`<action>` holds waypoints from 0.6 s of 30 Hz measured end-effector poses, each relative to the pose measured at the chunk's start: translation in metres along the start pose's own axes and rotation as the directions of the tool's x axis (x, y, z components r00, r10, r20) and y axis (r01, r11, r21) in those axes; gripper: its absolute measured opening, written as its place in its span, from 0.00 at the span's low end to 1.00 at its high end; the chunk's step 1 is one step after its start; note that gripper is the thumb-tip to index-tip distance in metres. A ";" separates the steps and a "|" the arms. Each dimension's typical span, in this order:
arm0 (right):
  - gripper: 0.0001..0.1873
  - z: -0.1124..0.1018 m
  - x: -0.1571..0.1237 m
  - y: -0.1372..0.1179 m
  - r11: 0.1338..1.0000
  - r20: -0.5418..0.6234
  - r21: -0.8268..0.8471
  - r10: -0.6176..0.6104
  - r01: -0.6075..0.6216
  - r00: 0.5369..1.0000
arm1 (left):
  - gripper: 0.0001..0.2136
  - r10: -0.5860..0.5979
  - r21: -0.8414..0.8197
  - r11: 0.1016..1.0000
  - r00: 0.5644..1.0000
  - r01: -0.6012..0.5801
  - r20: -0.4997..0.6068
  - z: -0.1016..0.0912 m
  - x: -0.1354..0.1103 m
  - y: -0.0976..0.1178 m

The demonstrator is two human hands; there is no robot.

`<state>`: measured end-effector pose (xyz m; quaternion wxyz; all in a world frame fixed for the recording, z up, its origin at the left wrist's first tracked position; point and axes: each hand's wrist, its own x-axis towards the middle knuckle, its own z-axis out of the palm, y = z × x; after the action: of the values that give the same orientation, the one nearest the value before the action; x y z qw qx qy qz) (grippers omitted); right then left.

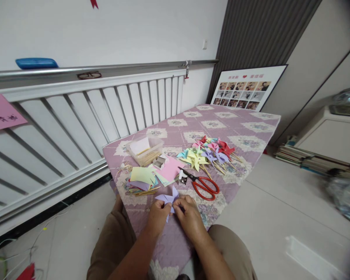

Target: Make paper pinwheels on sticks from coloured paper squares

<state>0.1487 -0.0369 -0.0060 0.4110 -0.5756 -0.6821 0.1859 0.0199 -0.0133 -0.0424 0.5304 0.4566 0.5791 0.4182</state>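
Both my hands meet at the near edge of a table covered with a purple patterned cloth [245, 128]. My left hand [158, 216] and my right hand [189, 214] pinch a folded lilac paper pinwheel [169, 197] between their fingertips. Just beyond it lie red-handled scissors [202, 184]. A stack of coloured paper squares [147, 177] sits to the left. A heap of finished coloured pinwheels on sticks [208, 153] lies further back.
A clear plastic box [145, 149] with wooden sticks stands at the table's left edge. A white slatted radiator cover [76, 120] runs along the left wall. A photo board [246, 90] leans at the far end. Books [309, 159] are stacked on the floor at right.
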 end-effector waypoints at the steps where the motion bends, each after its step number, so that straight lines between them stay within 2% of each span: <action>1: 0.07 0.000 0.000 0.000 1.000 0.000 0.001 0.006 -0.006 1.000 | 0.08 0.000 -0.001 1.000 1.000 0.000 0.002 0.000 0.000 0.000; 8: 0.06 0.000 -0.002 0.000 0.999 -0.013 -0.005 0.035 -0.035 0.999 | 0.08 0.001 -0.010 1.000 1.000 -0.001 0.011 0.000 -0.003 0.003; 18: 0.06 0.000 -0.001 0.001 1.000 -0.007 -0.015 0.007 -0.007 1.000 | 0.08 -0.006 -0.007 1.000 1.000 0.007 0.022 -0.002 -0.006 0.011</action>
<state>0.1488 -0.0372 -0.0070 0.4081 -0.5818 -0.6801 0.1803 0.0192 -0.0168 -0.0301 0.5396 0.4573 0.5733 0.4136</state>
